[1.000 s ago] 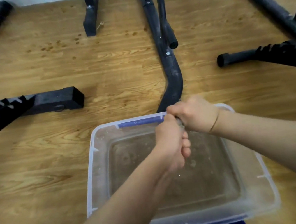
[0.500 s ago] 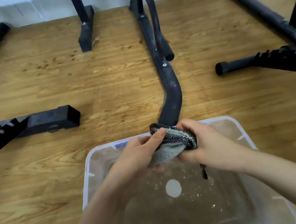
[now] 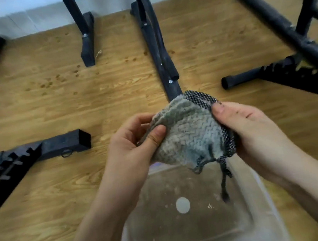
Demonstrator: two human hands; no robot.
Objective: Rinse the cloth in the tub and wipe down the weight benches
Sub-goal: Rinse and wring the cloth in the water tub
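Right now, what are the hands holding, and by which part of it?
Both hold the grey cloth over the tub: the left hand pinches its left edge; the right hand grips its dark-trimmed right edge.

- What is the floor like on your feed?
- I see a wooden plank floor (image 3: 45,216), pale brown, meeting a white wall at the top edge. Small dark spots (image 3: 48,84) are scattered on the boards toward the back.
- What stands on it?
- Closest to me is a clear plastic tub (image 3: 161,235). To its left I see a black notched bar (image 3: 42,149) lying flat. A bent black bar (image 3: 156,45) runs from the wall toward the tub. I count two black feet (image 3: 87,46) at the back left, and a round-ended tube (image 3: 239,78) at the right.
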